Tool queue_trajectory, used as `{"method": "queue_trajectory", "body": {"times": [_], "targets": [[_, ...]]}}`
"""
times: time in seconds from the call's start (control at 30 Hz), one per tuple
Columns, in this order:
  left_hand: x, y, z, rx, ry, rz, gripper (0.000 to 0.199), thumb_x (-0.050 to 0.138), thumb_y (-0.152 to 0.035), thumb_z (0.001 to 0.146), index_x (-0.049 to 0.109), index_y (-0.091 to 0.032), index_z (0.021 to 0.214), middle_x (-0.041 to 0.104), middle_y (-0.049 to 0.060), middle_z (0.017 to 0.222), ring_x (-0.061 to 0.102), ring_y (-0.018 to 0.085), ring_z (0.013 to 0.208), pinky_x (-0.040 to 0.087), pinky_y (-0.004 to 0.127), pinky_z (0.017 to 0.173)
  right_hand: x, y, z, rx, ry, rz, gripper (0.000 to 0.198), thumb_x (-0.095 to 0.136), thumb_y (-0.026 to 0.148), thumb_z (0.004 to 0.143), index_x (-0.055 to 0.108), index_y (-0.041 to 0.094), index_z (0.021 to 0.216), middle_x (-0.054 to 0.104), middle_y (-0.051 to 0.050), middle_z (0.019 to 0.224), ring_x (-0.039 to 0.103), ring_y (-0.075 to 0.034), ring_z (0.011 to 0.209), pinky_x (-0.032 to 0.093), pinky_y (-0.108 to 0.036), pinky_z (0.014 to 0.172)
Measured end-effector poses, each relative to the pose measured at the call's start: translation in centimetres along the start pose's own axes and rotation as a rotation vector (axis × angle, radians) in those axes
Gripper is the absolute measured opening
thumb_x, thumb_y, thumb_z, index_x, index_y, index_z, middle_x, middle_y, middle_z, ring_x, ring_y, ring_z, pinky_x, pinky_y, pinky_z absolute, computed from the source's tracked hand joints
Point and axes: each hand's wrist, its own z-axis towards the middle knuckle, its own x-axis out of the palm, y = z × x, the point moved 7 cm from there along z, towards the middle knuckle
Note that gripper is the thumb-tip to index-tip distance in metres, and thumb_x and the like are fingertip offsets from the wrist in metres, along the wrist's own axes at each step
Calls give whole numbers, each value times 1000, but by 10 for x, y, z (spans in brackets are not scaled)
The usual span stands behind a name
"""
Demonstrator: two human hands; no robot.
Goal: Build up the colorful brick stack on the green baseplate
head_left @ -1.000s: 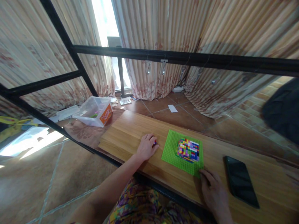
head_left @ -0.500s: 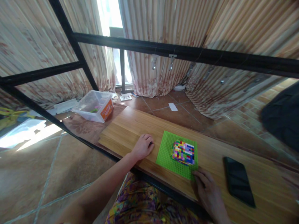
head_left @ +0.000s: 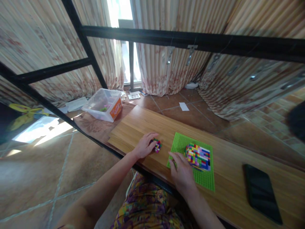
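Observation:
My left hand (head_left: 145,146) rests on the wooden table, its thumb and fingers apart around the near side of a small cluster of colourful bricks (head_left: 157,145). Whether these bricks are loose or joined is too small to tell. My right hand (head_left: 183,171) reaches over the left part of a green baseplate (head_left: 205,182), fingers bent and apart, with green studs showing between thumb and fingers. Beside those fingers, a rectangular block of many-coloured toy bricks (head_left: 198,156) stands on the baseplate.
A black phone (head_left: 262,194) lies on the table (head_left: 133,124) at the right. Beyond the table's left end stands a clear plastic box (head_left: 102,105) with an orange label and some pieces inside. A black metal rail (head_left: 152,36) crosses above, before striped curtains (head_left: 164,73).
My right hand has moved left, from the baseplate's near right corner to its left side. My left hand has opened, and the small brick cluster now shows beside it. The view has shifted slightly.

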Motion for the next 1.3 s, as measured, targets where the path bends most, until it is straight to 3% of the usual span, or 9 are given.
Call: {"method": "queue_trajectory", "body": {"times": [0.1,0.2,0.43,0.57,0.73,0.87,1.0,1.1,1.3], "targets": [[9,-12,-2,101,140,49,52,60,-29,82,49,-20,132,54,12,137,48,26,128,37,44,109,30,4,34,9,86,13,32,41,15,90,65,19,111,64,-11,104,59,-23,99,49,-39,89],[12,-17,-5,125,181,89,67,67,-32,76,43,-20,138,52,13,139,47,29,129,35,47,110,50,-4,49,43,186,12,30,44,12,87,67,18,105,62,-11,102,58,-23,98,48,-38,88],[15,-9,-5,93,178,73,66,67,-28,75,44,-20,136,58,12,131,51,27,123,36,44,107,60,-9,55,58,261,11,20,47,15,89,67,17,93,60,-10,101,57,-22,95,47,-35,85],[11,-10,-5,109,147,52,55,67,-29,78,51,-20,130,61,11,127,53,25,120,37,42,106,53,-7,51,83,226,40,18,46,16,90,64,17,88,60,-9,96,57,-20,90,46,-34,82],[0,-15,-6,130,46,7,23,59,-36,87,66,-23,105,66,9,118,57,23,113,37,42,103,36,3,46,110,126,146,17,45,19,91,62,20,87,63,-7,91,58,-19,87,46,-32,80],[-3,-27,-10,105,-2,-78,18,55,-35,90,67,-22,95,71,7,101,62,20,99,41,40,97,21,11,46,149,101,246,16,47,22,91,62,20,86,64,-6,87,59,-18,82,46,-31,76],[-7,-44,-11,0,-50,-233,19,58,-37,89,67,-21,89,70,5,85,60,19,83,46,34,82,2,14,41,221,33,439,15,51,27,90,64,20,90,66,-5,89,61,-17,82,48,-29,75],[-2,-55,-11,-147,-46,-478,20,64,-38,85,67,-19,84,65,2,75,56,15,70,46,27,68,-10,13,32,328,-38,622,17,52,32,91,64,20,93,67,-4,87,62,-16,81,50,-28,73],[24,-74,-18,-325,-2,-858,21,69,-38,80,67,-17,79,63,1,71,56,14,67,46,25,66,-24,9,11,459,-76,751,18,54,35,89,65,20,88,64,-1,77,58,-12,67,48,-24,62]]}}
